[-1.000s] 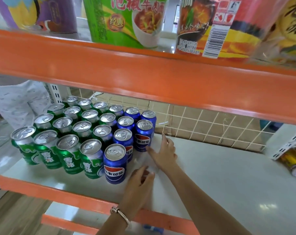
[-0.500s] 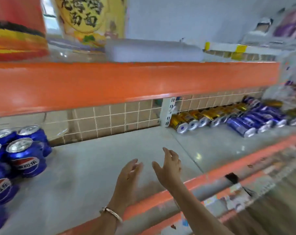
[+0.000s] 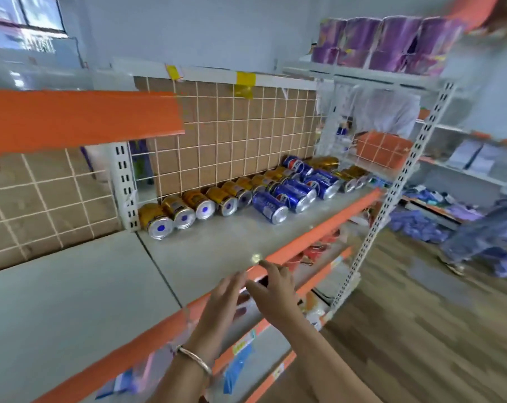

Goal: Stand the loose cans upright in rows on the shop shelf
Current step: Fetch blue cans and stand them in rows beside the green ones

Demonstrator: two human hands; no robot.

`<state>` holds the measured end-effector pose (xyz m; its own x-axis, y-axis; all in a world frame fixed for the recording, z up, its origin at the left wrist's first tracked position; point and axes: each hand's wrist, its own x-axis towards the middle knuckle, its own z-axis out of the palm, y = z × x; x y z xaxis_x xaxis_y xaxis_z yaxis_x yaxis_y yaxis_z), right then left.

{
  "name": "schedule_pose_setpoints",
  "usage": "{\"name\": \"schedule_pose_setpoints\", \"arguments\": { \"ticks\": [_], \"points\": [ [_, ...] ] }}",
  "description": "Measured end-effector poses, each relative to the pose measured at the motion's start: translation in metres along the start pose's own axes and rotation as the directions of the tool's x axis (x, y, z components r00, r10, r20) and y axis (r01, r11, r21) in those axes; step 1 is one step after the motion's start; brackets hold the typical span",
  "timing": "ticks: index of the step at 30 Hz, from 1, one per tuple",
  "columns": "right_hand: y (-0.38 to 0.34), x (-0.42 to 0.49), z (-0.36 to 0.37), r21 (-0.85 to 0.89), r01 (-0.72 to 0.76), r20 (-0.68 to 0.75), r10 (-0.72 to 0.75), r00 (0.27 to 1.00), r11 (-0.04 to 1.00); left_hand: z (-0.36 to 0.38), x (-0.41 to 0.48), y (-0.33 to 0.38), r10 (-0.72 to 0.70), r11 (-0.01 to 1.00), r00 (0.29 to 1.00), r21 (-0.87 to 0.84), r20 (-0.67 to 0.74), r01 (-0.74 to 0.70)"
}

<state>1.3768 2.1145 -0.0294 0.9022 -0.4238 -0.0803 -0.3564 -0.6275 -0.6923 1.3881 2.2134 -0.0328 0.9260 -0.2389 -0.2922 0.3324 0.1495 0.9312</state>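
Several gold cans (image 3: 182, 212) lie on their sides in a row along the back of the grey shelf (image 3: 217, 251), against the wire grid. To their right lie several blue cans (image 3: 271, 206), some stacked on others. My left hand (image 3: 221, 303), with a bracelet at the wrist, hovers over the shelf's orange front edge with fingers straight. My right hand (image 3: 275, 290) is beside it, fingers relaxed, above the same edge. Neither hand holds anything, and both are well short of the cans.
An orange upper shelf edge (image 3: 80, 117) overhangs at left. A white slotted upright (image 3: 391, 193) stands at the shelf's right end. Purple packs (image 3: 386, 45) sit on a top shelf. Another person (image 3: 386, 112) is behind the grid. Wooden floor lies at right.
My view has swung right, away from the upright green and blue cans, to the lying cans. Both hands have left the shelf surface and moved right along its front edge.
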Motion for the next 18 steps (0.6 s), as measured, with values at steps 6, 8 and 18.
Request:
{"name": "schedule_pose_setpoints", "arguments": {
  "ticks": [6, 8, 18],
  "points": [
    [0.040, 0.033, -0.049, 0.046, 0.004, 0.025, -0.005, 1.000, 0.999, 0.057, 0.029, 0.003, -0.019, 1.000, 0.999, -0.016, -0.026, 0.018],
    [0.051, 0.049, -0.060, 0.067, -0.004, 0.029, 0.002, 1.000, 0.998, 0.066, 0.043, 0.008, -0.012, 1.000, 0.998, 0.015, -0.064, 0.013],
    [0.079, 0.160, -0.085, 0.102, -0.010, 0.049, 0.005, 0.999, 0.995, 0.103, 0.157, 0.035, -0.013, 0.998, 0.994, 0.053, -0.104, 0.018]
  ]
}}
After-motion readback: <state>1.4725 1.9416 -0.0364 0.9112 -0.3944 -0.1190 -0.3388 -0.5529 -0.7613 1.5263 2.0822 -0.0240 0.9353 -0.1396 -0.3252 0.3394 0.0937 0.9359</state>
